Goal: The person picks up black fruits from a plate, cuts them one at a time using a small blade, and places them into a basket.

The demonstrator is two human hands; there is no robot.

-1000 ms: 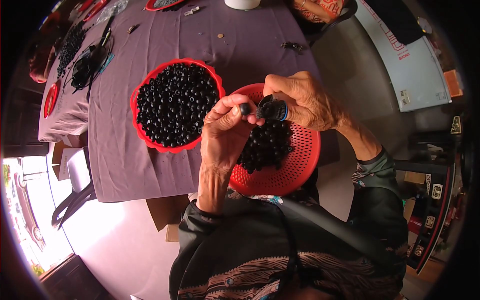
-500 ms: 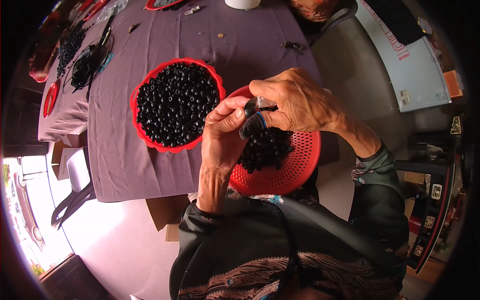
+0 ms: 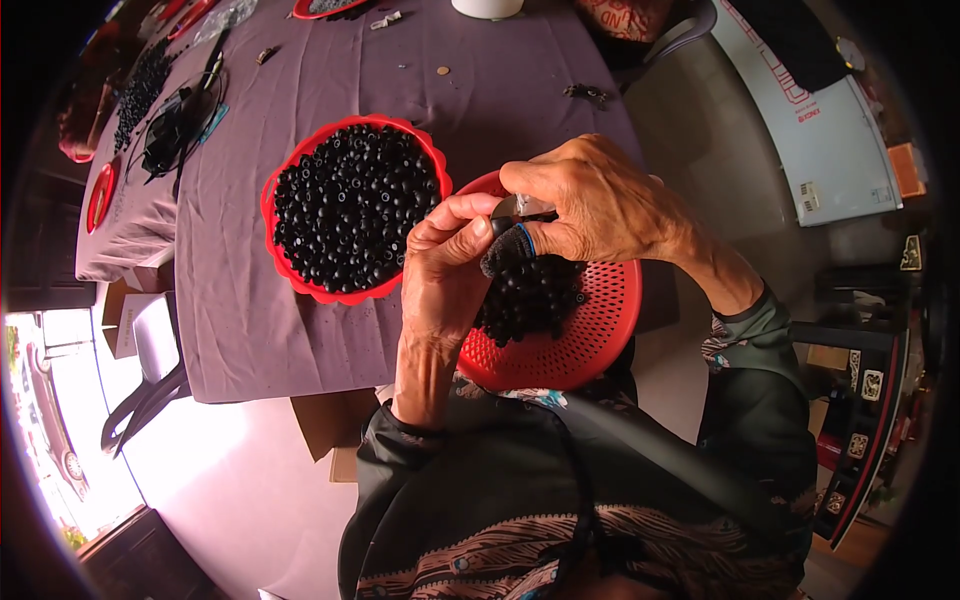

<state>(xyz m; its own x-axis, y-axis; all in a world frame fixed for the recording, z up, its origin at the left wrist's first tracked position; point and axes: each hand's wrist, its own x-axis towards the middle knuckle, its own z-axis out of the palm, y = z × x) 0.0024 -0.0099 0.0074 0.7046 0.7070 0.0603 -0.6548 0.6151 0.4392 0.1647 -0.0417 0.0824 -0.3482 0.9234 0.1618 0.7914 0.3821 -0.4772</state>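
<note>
My left hand (image 3: 443,270) pinches a small black rounded piece (image 3: 501,225) between thumb and forefinger. Against it, my right hand (image 3: 612,205) grips a small knife (image 3: 507,207), its short blade showing and its handle mostly hidden by the fingers. A dark knitted cover with a blue edge, a thumb cot (image 3: 506,250), sits on my right thumb. Both hands meet above a red perforated basket (image 3: 603,315) that holds many black pieces (image 3: 525,305). Just left of my left hand stands a red scalloped bowl (image 3: 340,296) filled with similar hollow-ended black pieces (image 3: 350,205).
A purple cloth (image 3: 250,345) covers the table. Black cables and an adapter (image 3: 170,140) lie at far left beside a red dish (image 3: 101,198). A white container (image 3: 487,8) stands at the back. A grey-white chair (image 3: 155,345) is beyond the table's left edge.
Almost nothing differs; both hands keep the same grip over the basket. The black piece and blade have shifted very slightly to the right.
</note>
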